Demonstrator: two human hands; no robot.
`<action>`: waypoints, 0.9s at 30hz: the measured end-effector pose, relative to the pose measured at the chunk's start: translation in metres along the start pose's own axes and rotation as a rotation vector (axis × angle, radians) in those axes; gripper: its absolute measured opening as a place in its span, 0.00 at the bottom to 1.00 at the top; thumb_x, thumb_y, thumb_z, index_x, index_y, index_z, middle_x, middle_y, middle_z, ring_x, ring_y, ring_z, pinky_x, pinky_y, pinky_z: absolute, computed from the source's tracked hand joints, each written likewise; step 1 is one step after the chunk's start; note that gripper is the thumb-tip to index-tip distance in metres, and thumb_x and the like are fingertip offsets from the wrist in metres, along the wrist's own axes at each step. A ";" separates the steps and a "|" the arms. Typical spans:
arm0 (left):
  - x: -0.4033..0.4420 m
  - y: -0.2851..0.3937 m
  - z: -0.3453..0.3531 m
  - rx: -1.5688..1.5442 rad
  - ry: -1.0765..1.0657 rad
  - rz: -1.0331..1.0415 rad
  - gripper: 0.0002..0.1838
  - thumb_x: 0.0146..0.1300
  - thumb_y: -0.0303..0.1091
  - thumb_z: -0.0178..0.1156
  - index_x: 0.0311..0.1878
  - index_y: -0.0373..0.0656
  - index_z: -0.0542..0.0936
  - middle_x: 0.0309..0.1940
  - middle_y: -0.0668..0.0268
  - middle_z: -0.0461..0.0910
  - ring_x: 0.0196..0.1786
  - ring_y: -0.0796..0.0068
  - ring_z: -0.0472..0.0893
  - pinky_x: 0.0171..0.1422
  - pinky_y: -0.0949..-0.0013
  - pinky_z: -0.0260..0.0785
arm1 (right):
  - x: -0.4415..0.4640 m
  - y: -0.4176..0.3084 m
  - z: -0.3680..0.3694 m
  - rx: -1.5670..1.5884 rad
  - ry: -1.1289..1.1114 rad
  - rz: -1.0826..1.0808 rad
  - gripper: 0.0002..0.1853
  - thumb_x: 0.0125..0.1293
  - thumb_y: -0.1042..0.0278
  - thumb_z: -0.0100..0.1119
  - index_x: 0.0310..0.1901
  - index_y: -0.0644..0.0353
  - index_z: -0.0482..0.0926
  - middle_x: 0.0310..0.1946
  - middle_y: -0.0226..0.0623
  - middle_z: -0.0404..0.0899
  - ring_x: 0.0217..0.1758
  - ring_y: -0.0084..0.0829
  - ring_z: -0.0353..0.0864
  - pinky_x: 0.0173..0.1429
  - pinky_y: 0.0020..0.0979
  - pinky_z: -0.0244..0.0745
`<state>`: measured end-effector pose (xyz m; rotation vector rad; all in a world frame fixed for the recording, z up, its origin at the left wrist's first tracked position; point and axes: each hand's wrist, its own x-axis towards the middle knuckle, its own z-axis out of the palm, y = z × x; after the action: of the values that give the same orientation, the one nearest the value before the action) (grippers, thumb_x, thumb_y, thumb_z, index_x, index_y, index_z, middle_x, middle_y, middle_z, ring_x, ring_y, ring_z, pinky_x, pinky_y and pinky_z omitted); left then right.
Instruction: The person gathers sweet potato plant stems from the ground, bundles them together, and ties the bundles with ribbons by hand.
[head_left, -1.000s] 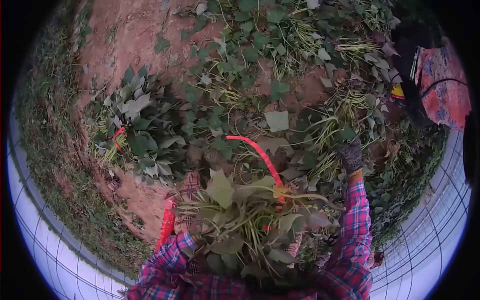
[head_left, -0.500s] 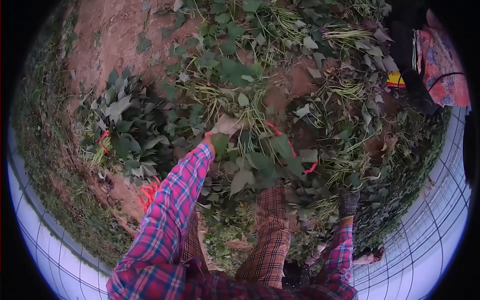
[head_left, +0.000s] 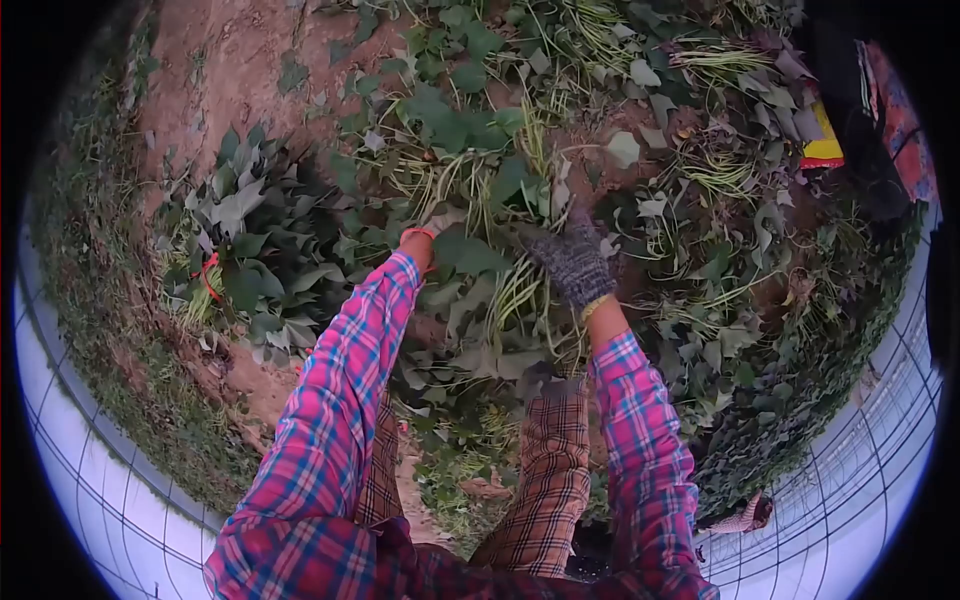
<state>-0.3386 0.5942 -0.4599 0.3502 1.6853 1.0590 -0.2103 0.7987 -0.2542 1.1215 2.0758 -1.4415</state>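
In the head view, my left hand (head_left: 442, 220), in a pale glove with a red strip around the wrist, is closed on a bunch of leafy green stems (head_left: 515, 295). Opposite it, my right hand (head_left: 575, 262), in a dark grey knitted glove, presses in on the same stems from the right, its fingers curled and partly hidden by them. Broad green leaves hang from the bunch toward my knees. To the left lies a bundle of leafy stems (head_left: 245, 215) bound with a red tie (head_left: 207, 275).
Loose vines and cut stems (head_left: 725, 175) cover the ground to the right and ahead. Bare reddish soil (head_left: 225, 70) shows at upper left. A red-and-yellow item (head_left: 823, 140) and patterned cloth (head_left: 895, 120) are at upper right. My checked trouser legs (head_left: 550, 450) stand below.
My right hand has come up from the lower right to the bunch. The long red strip that hung across the stems is no longer visible there. My left hand has risen slightly with its hold.
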 end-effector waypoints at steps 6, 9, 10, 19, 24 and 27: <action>-0.082 0.051 -0.061 0.168 -0.330 0.038 0.15 0.63 0.33 0.51 0.52 0.39 0.73 0.45 0.60 0.77 0.42 0.69 0.77 0.44 0.68 0.71 | 0.061 -0.034 0.084 -0.415 0.111 0.039 0.40 0.59 0.54 0.56 0.68 0.62 0.50 0.66 0.50 0.55 0.69 0.44 0.56 0.69 0.38 0.53; -0.100 0.089 -0.071 0.520 -0.319 0.034 0.17 0.64 0.33 0.50 0.55 0.40 0.72 0.48 0.61 0.77 0.47 0.68 0.78 0.48 0.67 0.70 | 0.068 -0.022 0.089 -0.516 0.163 0.048 0.39 0.58 0.57 0.56 0.67 0.61 0.51 0.65 0.49 0.58 0.67 0.44 0.59 0.69 0.39 0.54; -0.098 0.101 -0.067 0.711 -0.327 -0.100 0.17 0.64 0.32 0.49 0.56 0.41 0.71 0.49 0.60 0.77 0.50 0.66 0.78 0.51 0.66 0.70 | 0.072 -0.015 0.091 -0.546 0.175 0.048 0.41 0.57 0.54 0.56 0.68 0.60 0.50 0.66 0.47 0.57 0.68 0.43 0.58 0.69 0.40 0.52; -0.097 0.111 -0.083 1.054 -0.347 0.148 0.18 0.50 0.21 0.57 0.47 0.41 0.76 0.42 0.59 0.78 0.44 0.64 0.77 0.51 0.62 0.68 | 0.073 -0.008 0.105 -0.555 0.218 0.078 0.43 0.54 0.54 0.61 0.67 0.58 0.51 0.65 0.45 0.58 0.68 0.43 0.57 0.69 0.42 0.51; -0.126 0.124 -0.110 -1.003 -0.215 -0.188 0.19 0.53 0.30 0.62 0.49 0.39 0.74 0.29 0.69 0.74 0.35 0.71 0.74 0.49 0.62 0.67 | 0.072 -0.012 0.107 -0.584 0.274 0.072 0.43 0.54 0.51 0.62 0.67 0.57 0.52 0.64 0.44 0.59 0.67 0.43 0.58 0.68 0.43 0.51; -0.147 0.150 -0.130 -1.439 -0.117 0.166 0.23 0.56 0.33 0.62 0.54 0.38 0.69 0.23 0.71 0.68 0.26 0.78 0.67 0.48 0.62 0.66 | 0.073 -0.011 0.114 -0.574 0.315 0.065 0.43 0.54 0.51 0.62 0.67 0.56 0.52 0.65 0.44 0.58 0.67 0.43 0.57 0.68 0.43 0.51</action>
<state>-0.4358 0.5177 -0.2460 -0.3934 0.4752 2.0067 -0.2784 0.7227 -0.3438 1.1994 2.4111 -0.5878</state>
